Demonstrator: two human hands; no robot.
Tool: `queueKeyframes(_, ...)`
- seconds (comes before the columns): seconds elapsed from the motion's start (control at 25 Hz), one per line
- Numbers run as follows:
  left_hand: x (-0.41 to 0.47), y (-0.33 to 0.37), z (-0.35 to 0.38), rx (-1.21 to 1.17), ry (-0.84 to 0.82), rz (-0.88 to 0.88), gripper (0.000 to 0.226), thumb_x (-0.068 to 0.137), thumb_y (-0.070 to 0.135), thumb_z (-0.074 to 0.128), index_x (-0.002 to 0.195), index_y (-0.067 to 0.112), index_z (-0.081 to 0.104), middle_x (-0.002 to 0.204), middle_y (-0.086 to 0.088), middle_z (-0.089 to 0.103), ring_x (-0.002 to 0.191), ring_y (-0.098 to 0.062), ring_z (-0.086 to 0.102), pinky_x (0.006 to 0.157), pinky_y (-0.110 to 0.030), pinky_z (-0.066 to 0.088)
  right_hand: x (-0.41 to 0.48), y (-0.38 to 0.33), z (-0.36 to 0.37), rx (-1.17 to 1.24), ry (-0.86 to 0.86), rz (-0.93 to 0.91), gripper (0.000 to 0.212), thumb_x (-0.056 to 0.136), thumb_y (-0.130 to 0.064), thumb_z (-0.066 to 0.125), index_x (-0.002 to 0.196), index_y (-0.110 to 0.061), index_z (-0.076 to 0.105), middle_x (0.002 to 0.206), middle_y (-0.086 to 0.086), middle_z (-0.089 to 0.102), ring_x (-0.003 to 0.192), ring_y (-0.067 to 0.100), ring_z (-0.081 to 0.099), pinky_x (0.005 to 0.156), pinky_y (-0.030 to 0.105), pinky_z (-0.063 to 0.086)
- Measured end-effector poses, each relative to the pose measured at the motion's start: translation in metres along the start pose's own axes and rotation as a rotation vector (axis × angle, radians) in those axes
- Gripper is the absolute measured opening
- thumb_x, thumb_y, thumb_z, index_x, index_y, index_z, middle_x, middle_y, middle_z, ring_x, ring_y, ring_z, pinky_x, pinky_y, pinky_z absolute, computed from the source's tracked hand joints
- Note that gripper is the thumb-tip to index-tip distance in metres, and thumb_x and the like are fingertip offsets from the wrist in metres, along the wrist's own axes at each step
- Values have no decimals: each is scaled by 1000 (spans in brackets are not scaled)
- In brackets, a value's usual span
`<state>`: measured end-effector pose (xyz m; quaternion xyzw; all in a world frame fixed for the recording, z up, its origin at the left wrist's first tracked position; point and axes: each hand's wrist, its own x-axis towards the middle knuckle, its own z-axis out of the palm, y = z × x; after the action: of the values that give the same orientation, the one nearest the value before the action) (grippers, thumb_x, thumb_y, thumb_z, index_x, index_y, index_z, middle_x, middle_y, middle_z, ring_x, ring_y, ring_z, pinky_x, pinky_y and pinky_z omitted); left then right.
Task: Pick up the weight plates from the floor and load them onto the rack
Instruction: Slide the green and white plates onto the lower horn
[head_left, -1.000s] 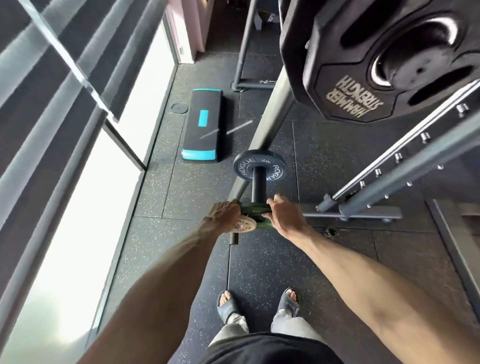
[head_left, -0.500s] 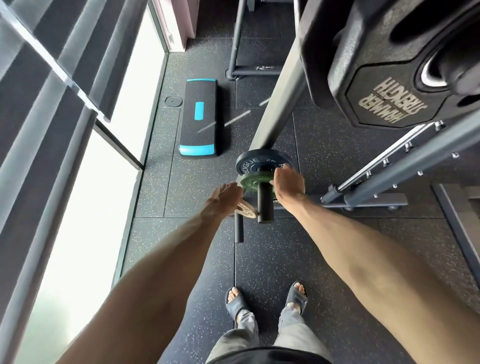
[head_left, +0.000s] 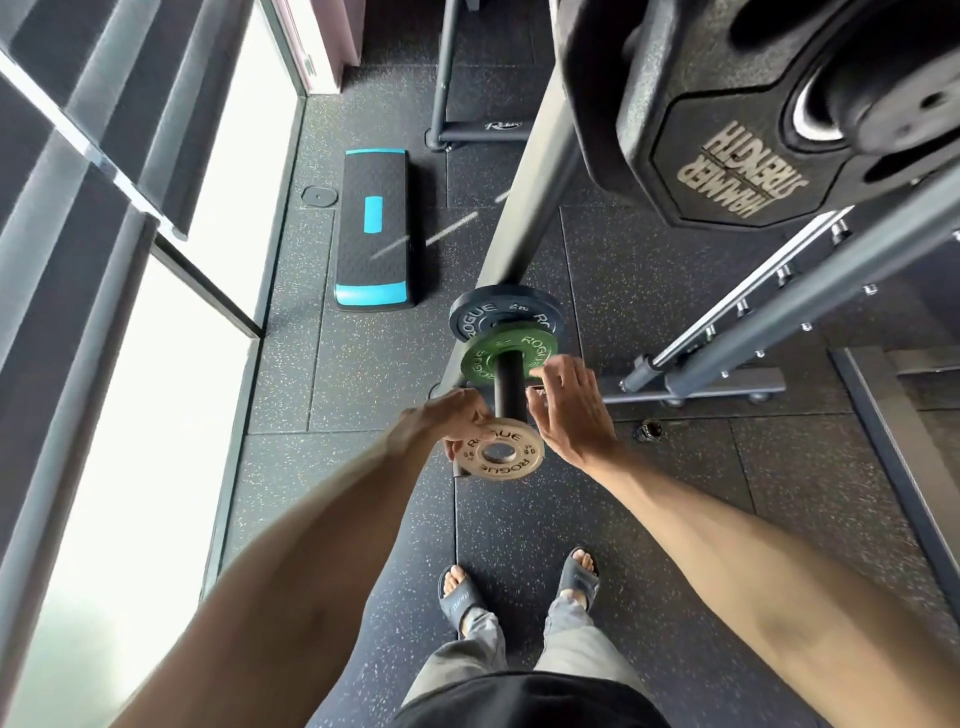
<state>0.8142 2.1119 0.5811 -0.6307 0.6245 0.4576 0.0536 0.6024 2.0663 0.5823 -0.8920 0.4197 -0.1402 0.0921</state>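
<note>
I count three small Rogue plates. Two sit on the black peg (head_left: 510, 387) of the rack (head_left: 524, 197): a dark plate (head_left: 478, 317) at the back and a green plate (head_left: 480, 364) in front, overlapping it. The third, a tan plate (head_left: 501, 452), is in my left grip (head_left: 457, 415), pinched by its left rim and held flat-on at the peg's free end. I cannot tell whether its hole has met the tip. My right grip (head_left: 569, 415) is released, with the fingers spread just right of the peg, near the green plate's edge. I cannot tell whether it touches the plate.

The peg shaft is bare between the green plate and the tan one. The rubber floor (head_left: 363, 364) lies open to the left, between the rack and the window wall (head_left: 130, 415). One black and teal step (head_left: 371, 228) lies along it farther off. To the right, slanted rails and a base bar (head_left: 727, 387) crowd in near my right wrist.

One large Hammer Strength plate (head_left: 727, 171) hangs at upper right, cut off by the frame edge. A small dark object (head_left: 649, 430) on the floor is too blurred to name. My two feet are in slides (head_left: 460, 597), well back from the peg.
</note>
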Motion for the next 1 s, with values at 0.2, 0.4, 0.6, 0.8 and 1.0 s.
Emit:
queueKeyframes(0.2,0,5,3,27,111,38,28,93,19,65,115,2,66,101,-19,70,59,-13,64,42,-17,47,-36,7,16,121,-401,13,32,103,-45,42,102,-16,56,94,0,63,77,14,58,74,30,56)
queueKeyframes(0.4,-6,2,17,-75,223,87,26,92,15,67,110,-3,68,100,-24,70,48,-5,61,38,-17,47,-41,14,15,80,-424,1,26,104,-30,45,112,-8,56,89,7,70,63,18,63,59,32,58)
queueKeyframes(0.6,-11,8,24,-85,336,97,23,92,17,67,100,-4,64,94,-19,69,51,-10,60,41,-20,45,-46,18,17,-50,-377,-30,41,104,-37,28,118,-8,54,68,1,62,47,15,57,45,34,54)
queueKeyframes(0.8,-12,15,31,-26,421,134,16,91,13,67,94,-3,64,93,-20,71,67,-21,64,54,-17,43,-48,20,14,-44,-374,11,34,106,-31,38,126,-6,50,60,-3,53,42,13,52,40,33,52)
queueKeyframes(1.0,-12,23,26,-36,505,198,15,92,14,66,94,-1,63,92,-16,72,67,-20,64,56,-17,42,-44,22,3,15,-271,-24,30,105,-28,42,117,-4,57,63,-7,52,42,8,47,37,20,41)
